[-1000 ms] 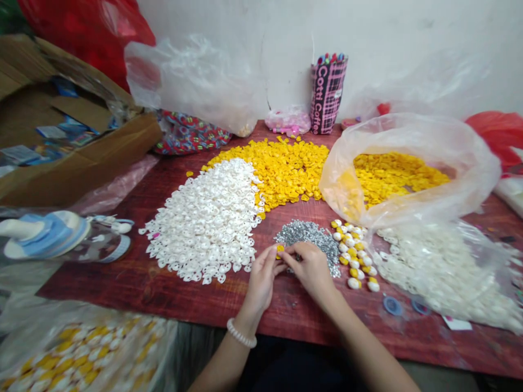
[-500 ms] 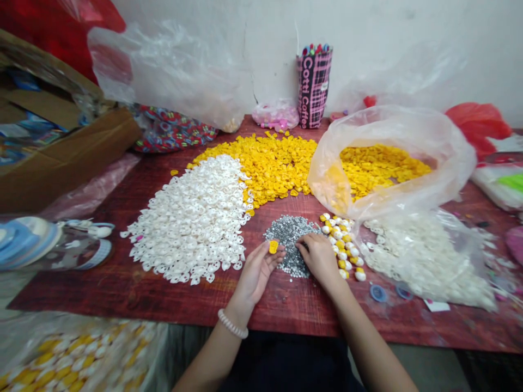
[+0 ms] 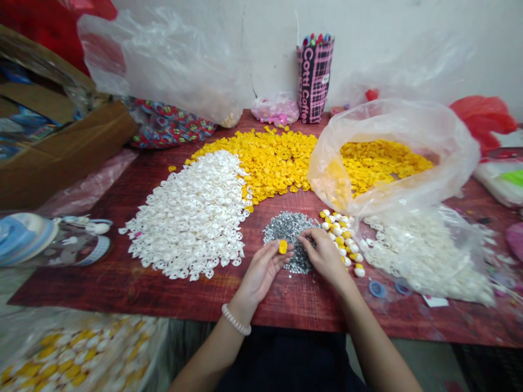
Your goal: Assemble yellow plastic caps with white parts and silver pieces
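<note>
My left hand point(image 3: 263, 269) is closed on a small yellow plastic piece point(image 3: 283, 247), held up between thumb and fingers. Close beside it, my right hand point(image 3: 323, 253) has its fingers pinched together over the right side of a pile of tiny silver-grey bits point(image 3: 286, 226). Whatever lies between those fingertips is too small to make out. To the left spreads a heap of white plastic pieces point(image 3: 188, 218), and behind it a heap of yellow pieces point(image 3: 273, 158). Rounded yellow-and-white pieces point(image 3: 341, 237) lie just right of my right hand.
A clear plastic bag point(image 3: 445, 141) lies open around more yellow pieces, and another bag of white pieces point(image 3: 429, 261) is at the right. Blue round lids point(image 3: 377, 289) lie near the front edge. A cardboard box point(image 3: 61, 158) and a clear bottle point(image 3: 77, 242) are at the left.
My left hand has moved slightly right with the yellow piece, nearer my right hand. The right hand has risen a little from the grey pile. The camera view has shifted slightly.
</note>
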Available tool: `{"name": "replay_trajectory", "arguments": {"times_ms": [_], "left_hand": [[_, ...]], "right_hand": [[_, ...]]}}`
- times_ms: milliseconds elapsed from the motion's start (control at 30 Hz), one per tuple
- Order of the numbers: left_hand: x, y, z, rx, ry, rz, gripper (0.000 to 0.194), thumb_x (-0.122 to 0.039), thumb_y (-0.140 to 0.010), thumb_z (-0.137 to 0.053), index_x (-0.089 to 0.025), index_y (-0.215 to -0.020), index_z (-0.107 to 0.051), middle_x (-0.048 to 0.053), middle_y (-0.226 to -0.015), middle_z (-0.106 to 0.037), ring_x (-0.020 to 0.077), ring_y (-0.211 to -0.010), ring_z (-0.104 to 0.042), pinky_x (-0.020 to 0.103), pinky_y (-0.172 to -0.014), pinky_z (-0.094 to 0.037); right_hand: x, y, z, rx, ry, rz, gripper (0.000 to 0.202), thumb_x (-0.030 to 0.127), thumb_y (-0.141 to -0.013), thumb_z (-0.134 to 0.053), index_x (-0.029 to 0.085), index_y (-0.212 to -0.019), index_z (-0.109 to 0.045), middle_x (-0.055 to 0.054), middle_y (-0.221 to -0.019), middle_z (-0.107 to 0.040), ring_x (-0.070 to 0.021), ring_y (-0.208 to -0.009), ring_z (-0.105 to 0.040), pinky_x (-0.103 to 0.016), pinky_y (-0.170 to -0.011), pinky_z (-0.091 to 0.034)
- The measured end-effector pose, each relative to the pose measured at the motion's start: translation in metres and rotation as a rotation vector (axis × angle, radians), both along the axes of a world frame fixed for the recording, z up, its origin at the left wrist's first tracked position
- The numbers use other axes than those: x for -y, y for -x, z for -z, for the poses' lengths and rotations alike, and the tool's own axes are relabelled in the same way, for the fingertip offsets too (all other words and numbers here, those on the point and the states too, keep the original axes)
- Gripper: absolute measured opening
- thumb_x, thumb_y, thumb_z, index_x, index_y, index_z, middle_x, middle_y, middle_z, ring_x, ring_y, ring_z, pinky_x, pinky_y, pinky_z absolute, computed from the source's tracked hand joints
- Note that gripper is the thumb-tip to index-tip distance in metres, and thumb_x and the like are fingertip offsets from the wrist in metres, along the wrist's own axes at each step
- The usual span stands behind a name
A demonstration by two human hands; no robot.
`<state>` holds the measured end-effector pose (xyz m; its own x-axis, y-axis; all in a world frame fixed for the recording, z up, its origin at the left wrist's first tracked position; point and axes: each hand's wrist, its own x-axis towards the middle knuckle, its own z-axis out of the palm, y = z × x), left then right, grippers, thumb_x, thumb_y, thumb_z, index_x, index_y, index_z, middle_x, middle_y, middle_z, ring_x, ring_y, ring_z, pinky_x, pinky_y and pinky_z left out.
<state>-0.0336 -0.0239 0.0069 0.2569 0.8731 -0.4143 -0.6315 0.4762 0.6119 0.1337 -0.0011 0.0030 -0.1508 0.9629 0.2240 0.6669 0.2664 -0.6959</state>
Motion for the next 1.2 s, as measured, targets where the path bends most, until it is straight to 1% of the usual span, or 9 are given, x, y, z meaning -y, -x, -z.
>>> {"name": "replay_trajectory", "arguments": {"times_ms": [100,233,300,400,533,733,900,1067,1200], "left_hand": [[0.001,-0.004,0.0,-0.012,-0.007,0.039,0.015,-0.022,-0.079,-0.062,-0.011,-0.088,-0.064,0.01,-0.085,-0.071,0.0164,-0.079,-0.068,0.025,-0.075,-0.052],[0.001,-0.012,-0.002,-0.001,0.013,0.046,0.015,-0.023,-0.077,-0.064,-0.012,-0.088,-0.064,0.006,-0.086,-0.07,0.0155,-0.078,-0.068,0.023,-0.07,-0.052],[0.0,-0.014,-0.002,0.021,0.024,0.041,0.015,-0.023,-0.076,-0.066,-0.013,-0.086,-0.064,0.005,-0.086,-0.069,0.0154,-0.077,-0.068,0.023,-0.067,-0.052],[0.0,-0.016,-0.003,0.028,0.055,0.037,0.015,-0.024,-0.074,-0.068,-0.013,-0.084,-0.064,0.004,-0.081,-0.068,0.0142,-0.072,-0.068,0.022,-0.064,-0.051],[-0.001,-0.016,-0.002,0.025,0.062,0.026,0.017,-0.023,-0.073,-0.069,-0.013,-0.086,-0.064,0.003,-0.081,-0.067,0.0122,-0.07,-0.066,0.02,-0.061,-0.051],[-0.003,-0.016,0.0,0.021,0.02,0.017,0.013,-0.022,-0.073,-0.068,-0.012,-0.082,-0.067,0.002,-0.077,-0.065,0.0086,-0.065,-0.06,0.019,-0.064,-0.049],[-0.003,-0.016,0.001,0.056,0.016,-0.01,0.009,-0.018,-0.074,-0.067,-0.012,-0.079,-0.069,0.003,-0.079,-0.066,0.0086,-0.07,-0.059,0.019,-0.069,-0.048],[-0.003,-0.015,-0.002,0.103,0.029,-0.011,0.01,-0.018,-0.074,-0.067,-0.01,-0.08,-0.069,0.004,-0.079,-0.067,0.0099,-0.069,-0.06,0.021,-0.069,-0.049],[-0.003,-0.016,-0.005,0.109,0.031,-0.01,0.009,-0.019,-0.074,-0.067,-0.011,-0.078,-0.068,0.005,-0.079,-0.068,0.0112,-0.07,-0.062,0.022,-0.07,-0.05]], "right_hand": [[0.002,0.003,-0.014,-0.12,0.013,-0.001,0.009,0.026,-0.086,-0.05,0.02,-0.083,-0.056,-0.003,-0.082,-0.062,-0.0179,-0.081,-0.055,-0.03,-0.076,-0.041],[0.005,0.01,-0.024,-0.127,0.007,-0.061,0.01,0.026,-0.087,-0.049,0.02,-0.082,-0.056,-0.003,-0.083,-0.062,-0.0185,-0.083,-0.055,-0.031,-0.077,-0.042],[0.006,0.013,-0.024,-0.112,-0.009,-0.063,0.011,0.025,-0.087,-0.048,0.02,-0.082,-0.056,-0.004,-0.083,-0.062,-0.0189,-0.083,-0.055,-0.032,-0.078,-0.042],[0.007,0.014,-0.022,-0.062,-0.048,-0.055,0.01,0.023,-0.087,-0.047,0.02,-0.083,-0.056,-0.004,-0.083,-0.062,-0.0194,-0.083,-0.054,-0.033,-0.078,-0.041],[0.009,0.014,-0.019,0.044,-0.126,-0.042,0.009,0.021,-0.087,-0.048,0.02,-0.084,-0.056,-0.005,-0.084,-0.063,-0.0201,-0.083,-0.054,-0.033,-0.077,-0.041],[0.011,0.014,-0.018,0.12,-0.216,-0.036,0.009,0.02,-0.087,-0.048,0.018,-0.085,-0.056,-0.006,-0.085,-0.064,-0.0206,-0.083,-0.054,-0.034,-0.078,-0.04],[0.016,0.015,-0.018,-0.02,-0.219,-0.046,0.012,0.02,-0.088,-0.048,0.019,-0.087,-0.059,-0.005,-0.085,-0.065,-0.0187,-0.083,-0.056,-0.034,-0.078,-0.042],[0.019,0.008,-0.024,-0.153,-0.182,-0.018,0.017,0.023,-0.089,-0.047,0.023,-0.093,-0.063,-0.003,-0.091,-0.068,-0.0184,-0.089,-0.059,-0.035,-0.082,-0.044],[0.017,0.0,-0.03,-0.149,-0.2,0.014,0.022,0.026,-0.089,-0.046,0.025,-0.1,-0.065,-0.004,-0.097,-0.068,-0.0193,-0.095,-0.059,-0.038,-0.086,-0.043]]}}
